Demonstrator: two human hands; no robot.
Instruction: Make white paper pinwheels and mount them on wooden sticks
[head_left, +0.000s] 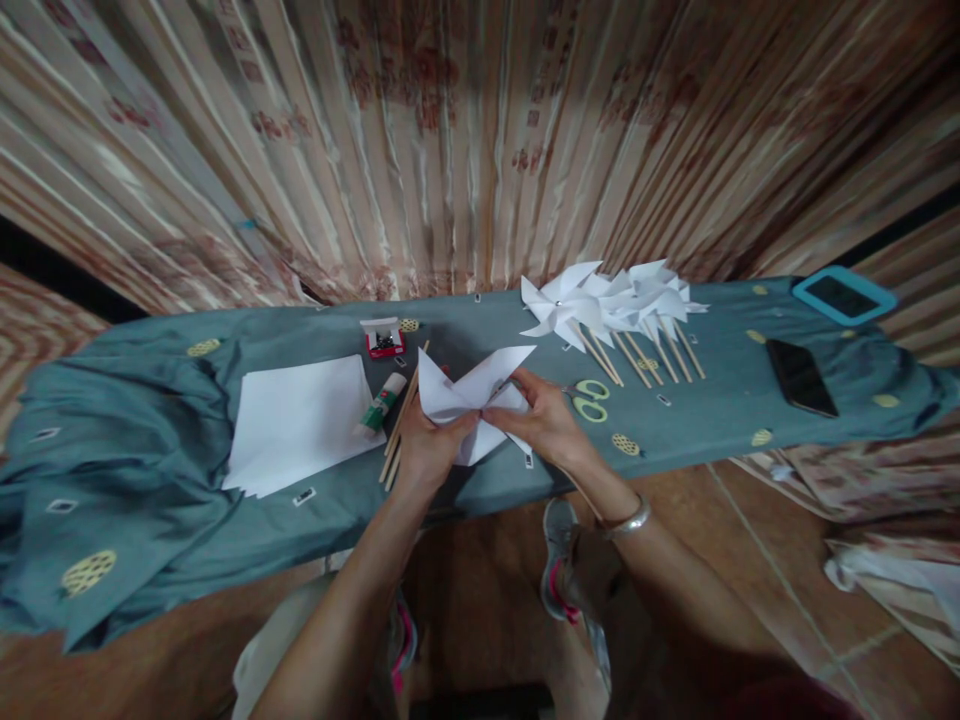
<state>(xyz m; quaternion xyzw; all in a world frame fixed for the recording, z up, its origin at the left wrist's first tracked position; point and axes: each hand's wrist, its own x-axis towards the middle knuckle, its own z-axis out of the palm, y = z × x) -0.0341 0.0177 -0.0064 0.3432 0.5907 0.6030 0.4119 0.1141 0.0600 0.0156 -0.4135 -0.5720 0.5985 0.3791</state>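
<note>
Between my two hands is a white paper pinwheel [480, 383], its blades folded in and its points standing up. My left hand [429, 440] grips its left side, thumb pressed near the centre. On the right, my right hand [546, 418] pinches it with thumb and fingers, the thumb also close to the middle. Whether a pin sits at the centre I cannot tell. Several wooden sticks [391, 458] lie just left of my left hand, partly hidden by it. Green-handled scissors [589, 400] rest beyond my right hand, their blades mostly hidden.
A stack of white paper [300, 420] lies at the left with a glue stick [381, 404] on its edge. Behind is an open red box of pins [385, 340]. Finished pinwheels [577, 300] on sticks lie back right, then a phone [801, 377] and a blue-framed tablet [844, 295].
</note>
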